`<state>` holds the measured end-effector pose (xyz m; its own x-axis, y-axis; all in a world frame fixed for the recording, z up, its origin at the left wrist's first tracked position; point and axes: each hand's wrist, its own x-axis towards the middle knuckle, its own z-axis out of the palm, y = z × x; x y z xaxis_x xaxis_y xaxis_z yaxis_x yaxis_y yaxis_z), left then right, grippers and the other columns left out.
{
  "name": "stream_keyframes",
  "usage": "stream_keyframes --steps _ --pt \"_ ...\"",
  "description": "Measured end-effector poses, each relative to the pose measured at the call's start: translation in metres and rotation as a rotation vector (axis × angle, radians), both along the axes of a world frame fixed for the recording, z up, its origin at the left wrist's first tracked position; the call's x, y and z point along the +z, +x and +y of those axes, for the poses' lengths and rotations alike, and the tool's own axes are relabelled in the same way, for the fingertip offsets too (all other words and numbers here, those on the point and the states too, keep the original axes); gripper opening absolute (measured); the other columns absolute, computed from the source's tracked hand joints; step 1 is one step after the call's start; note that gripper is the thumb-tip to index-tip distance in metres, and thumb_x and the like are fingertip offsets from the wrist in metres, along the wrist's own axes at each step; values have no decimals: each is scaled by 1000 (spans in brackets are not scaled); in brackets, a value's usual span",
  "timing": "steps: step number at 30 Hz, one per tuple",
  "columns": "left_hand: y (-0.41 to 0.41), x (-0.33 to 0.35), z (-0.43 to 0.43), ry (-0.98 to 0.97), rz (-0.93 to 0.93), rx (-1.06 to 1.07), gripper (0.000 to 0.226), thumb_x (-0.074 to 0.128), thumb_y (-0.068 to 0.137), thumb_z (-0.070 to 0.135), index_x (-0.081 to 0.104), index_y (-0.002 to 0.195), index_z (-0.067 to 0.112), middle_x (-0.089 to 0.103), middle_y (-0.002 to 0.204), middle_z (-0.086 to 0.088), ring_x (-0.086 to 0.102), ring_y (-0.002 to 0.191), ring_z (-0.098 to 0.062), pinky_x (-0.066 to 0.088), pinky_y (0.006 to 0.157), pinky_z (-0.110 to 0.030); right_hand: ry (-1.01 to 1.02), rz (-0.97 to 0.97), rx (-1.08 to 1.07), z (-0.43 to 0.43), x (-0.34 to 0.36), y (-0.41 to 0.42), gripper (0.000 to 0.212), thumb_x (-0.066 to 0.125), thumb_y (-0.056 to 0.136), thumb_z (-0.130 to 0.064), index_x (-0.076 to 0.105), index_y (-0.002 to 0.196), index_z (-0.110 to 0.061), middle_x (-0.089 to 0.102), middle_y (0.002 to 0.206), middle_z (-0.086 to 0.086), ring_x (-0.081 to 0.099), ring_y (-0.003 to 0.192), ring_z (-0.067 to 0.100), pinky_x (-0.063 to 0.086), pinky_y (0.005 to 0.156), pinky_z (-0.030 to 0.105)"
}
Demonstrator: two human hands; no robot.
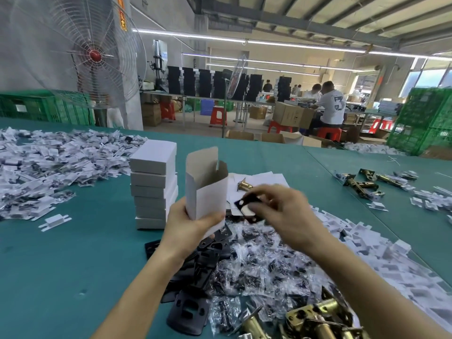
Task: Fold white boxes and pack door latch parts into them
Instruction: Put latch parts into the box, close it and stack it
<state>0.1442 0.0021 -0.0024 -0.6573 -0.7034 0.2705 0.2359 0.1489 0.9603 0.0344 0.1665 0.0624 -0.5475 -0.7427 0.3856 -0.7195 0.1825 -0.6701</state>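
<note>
Two hands are at work over our teal worktop. Our left hand is wrapped around the lower part of an open white box, thumb across its front. The box stands upright with its long axis vertical, mouth up, the top flap raised at the back and brown card showing inside. Just right of it, our right hand pinches a black plate with a rounded opening, holding it tilted and level with the middle of the box; the fingers are motion-blurred, so we cannot tell exactly how they grip it.

Beneath the hands lie more black plates and a heap of small clear bags whose dark contents are too small to make out. Brass latch bodies sit at the near edge, partly cut off by the frame; another brass latch rests on white sheets behind the right hand. Left of the box, closed white boxes are stacked in a column. Small white paper pieces cover the far left of the worktop and run along the right side. More latches lie toward the right edge.

Beyond the far edge we see a large fan, green crates, red stools, dark stacks on a long table, and seated people under strip lights.
</note>
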Motion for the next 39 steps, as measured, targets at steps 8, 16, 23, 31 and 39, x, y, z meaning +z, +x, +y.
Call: stream_keyframes --steps 8,16,23,31,39 --pt "1 -6 12 -213 58 -170 23 81 68 15 71 89 19 67 77 2 61 71 -13 51 60 -34 -308 353 153 19 52 20 22 74 85 -5 75 96 -24 74 88 -8 68 80 11 53 67 26" --pt "2 -1 22 -277 57 -187 21 77 67 10 65 81 21 63 69 11 59 61 -5 47 53 -18 145 840 111 5 56 40 18 65 90 -14 73 101 -27 71 98 -13 48 81 18 44 65 35" --pt "2 -1 21 -282 13 -221 23 77 67 13 66 87 16 64 73 -2 61 65 -10 51 54 -23 220 812 105 -3 55 44 19 56 98 -28 71 108 -35 64 106 -12 51 97 17 47 73 35" --pt "1 -3 20 -166 -55 -300 26 79 69 17 69 92 12 65 76 -5 62 61 -14 50 52 -23 256 777 -14 -9 46 30 23 58 94 -20 73 103 -35 70 97 -7 54 90 22 44 70 34" --pt "5 -3 20 93 -65 -537 41 86 67 26 76 106 20 74 100 -11 71 90 -26 58 66 -41 -133 -132 127 18 4 -5 46 73 87 -21 61 130 -31 67 119 -2 68 100 11 59 86 35"
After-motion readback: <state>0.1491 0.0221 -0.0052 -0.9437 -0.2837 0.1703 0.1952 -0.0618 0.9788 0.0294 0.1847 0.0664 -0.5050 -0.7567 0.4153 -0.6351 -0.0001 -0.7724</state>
